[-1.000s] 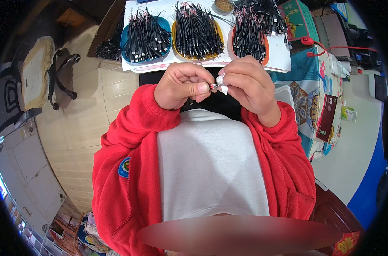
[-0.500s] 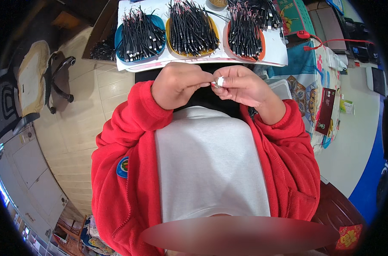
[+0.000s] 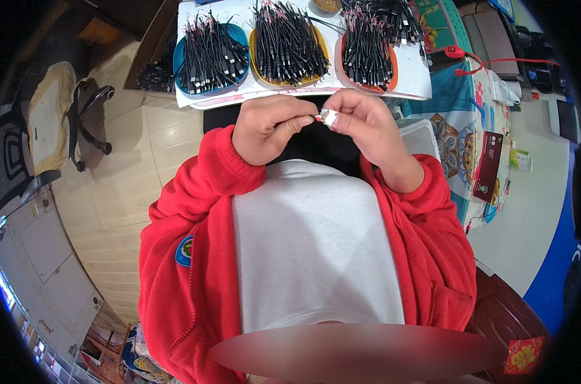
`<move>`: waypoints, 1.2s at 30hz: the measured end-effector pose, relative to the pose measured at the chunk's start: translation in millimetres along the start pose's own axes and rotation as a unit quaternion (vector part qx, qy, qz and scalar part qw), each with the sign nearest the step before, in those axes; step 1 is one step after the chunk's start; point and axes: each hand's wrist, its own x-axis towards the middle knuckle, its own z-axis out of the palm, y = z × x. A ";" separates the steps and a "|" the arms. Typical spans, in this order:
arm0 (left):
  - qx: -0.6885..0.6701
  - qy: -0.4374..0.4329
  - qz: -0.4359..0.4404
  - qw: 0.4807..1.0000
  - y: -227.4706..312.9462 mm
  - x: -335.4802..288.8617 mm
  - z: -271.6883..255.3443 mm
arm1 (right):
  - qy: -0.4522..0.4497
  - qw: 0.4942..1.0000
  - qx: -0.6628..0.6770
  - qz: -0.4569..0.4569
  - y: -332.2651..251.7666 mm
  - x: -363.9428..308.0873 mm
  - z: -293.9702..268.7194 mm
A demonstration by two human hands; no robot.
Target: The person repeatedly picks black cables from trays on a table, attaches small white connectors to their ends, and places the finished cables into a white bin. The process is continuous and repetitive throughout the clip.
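Just short of the table's front edge, my two hands meet fingertip to fingertip. My left hand is closed, thumb and forefinger pinching a thin wire end with a bit of red showing. Against it, my right hand is closed in a pinch too; a small white piece shows at its thumb and fingertips. Whether that piece is wrapped on a finger or held cannot be made out. The rest of the wire is hidden by the fingers.
On the white table stand a blue tray, a yellow tray and an orange tray, heaped with black cables. A small bowl is behind. A whitish bin sits at the right, a chair at the left.
My right hand has turned, its palm less in view and its fingers raised. The white piece has tilted and shows more broadly. My left hand has shifted slightly, still pinching.
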 end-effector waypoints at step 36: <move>-0.247 -0.023 -0.249 0.936 30.3 51.3 2.9 | 0.080 0.926 -0.047 -0.366 34.5 20.8 -32.4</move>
